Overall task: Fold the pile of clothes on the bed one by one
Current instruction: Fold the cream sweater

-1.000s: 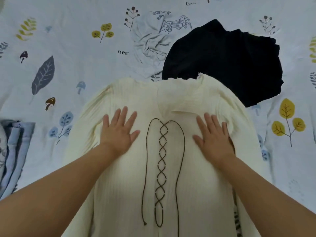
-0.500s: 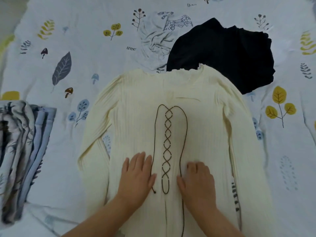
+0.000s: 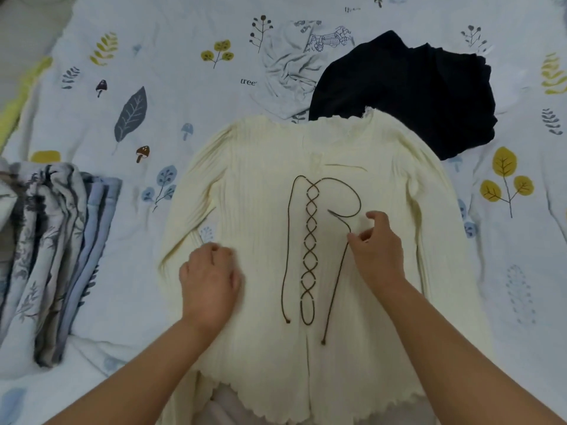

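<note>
1. Nearest the camera, the scalloped hem of the cream sweater [image 3: 306, 240] lay flat on the bed [image 3: 184, 56], spread face up with the sleeves running down each side.
2. The left hand [image 3: 210, 283] had gone from flat smoothing half a second earlier to a loose fist resting on the sweater's left side; the fingers were curled, and I could not see anything held in them.
3. The right hand [image 3: 379, 246] had shifted up and outward and was now pinching the brown lace [image 3: 308, 250], which had been pulled into a loop to the right of the criss-cross lacing.
4. That change read as smoothing finished and tidying begun: my judgement was that the loose lace was being sorted before any fold, so this garment was not yet folded.
5. Off to the left, a folded stack [image 3: 61, 250] of patterned and blue cloth sat near the sweater, suggesting some pieces were done.
6. Farther back, a black garment [image 3: 414, 93] touched the sweater's collar, and a crumpled grey shirt [image 3: 294, 62] lay beside it, both waiting.
</note>
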`<state>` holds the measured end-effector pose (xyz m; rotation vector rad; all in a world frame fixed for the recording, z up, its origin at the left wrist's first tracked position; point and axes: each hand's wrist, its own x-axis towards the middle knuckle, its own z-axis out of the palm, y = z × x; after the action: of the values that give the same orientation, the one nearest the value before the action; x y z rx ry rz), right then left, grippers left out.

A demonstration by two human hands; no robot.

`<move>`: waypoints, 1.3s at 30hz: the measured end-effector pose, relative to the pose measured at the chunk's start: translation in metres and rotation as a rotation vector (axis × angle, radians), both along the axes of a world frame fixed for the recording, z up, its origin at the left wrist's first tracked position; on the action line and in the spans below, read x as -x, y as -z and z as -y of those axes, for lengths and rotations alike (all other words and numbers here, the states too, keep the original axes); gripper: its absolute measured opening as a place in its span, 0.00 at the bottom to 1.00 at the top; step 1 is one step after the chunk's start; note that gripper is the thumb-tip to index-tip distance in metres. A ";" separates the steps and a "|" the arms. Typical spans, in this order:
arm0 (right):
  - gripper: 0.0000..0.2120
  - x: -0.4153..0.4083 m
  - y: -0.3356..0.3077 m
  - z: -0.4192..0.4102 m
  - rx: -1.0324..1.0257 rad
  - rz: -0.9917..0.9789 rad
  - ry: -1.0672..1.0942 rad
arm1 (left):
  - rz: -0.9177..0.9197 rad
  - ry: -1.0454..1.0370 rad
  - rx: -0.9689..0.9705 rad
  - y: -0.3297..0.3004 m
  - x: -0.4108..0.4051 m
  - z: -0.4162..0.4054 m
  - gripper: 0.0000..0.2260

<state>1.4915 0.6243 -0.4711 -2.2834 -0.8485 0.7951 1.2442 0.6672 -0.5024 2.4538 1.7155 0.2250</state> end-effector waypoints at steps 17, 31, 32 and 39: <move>0.27 0.119 -0.035 0.029 -0.130 -0.471 -0.362 | 0.670 -0.510 0.424 -0.105 -0.002 -0.038 0.08; 0.18 0.050 -0.044 0.038 0.131 -0.604 0.122 | 0.670 -0.248 0.653 -0.110 -0.036 -0.041 0.06; 0.25 0.046 -0.037 0.041 0.277 -0.345 0.035 | 0.541 -0.240 0.631 -0.094 -0.032 -0.042 0.07; 0.37 0.066 -0.019 0.039 0.437 0.174 -0.098 | 0.069 -0.169 0.483 -0.030 -0.029 -0.030 0.08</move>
<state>1.4257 0.5852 -0.4523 -2.7441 -0.9434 0.9061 1.2730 0.6974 -0.4729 1.9394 1.7062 -0.0810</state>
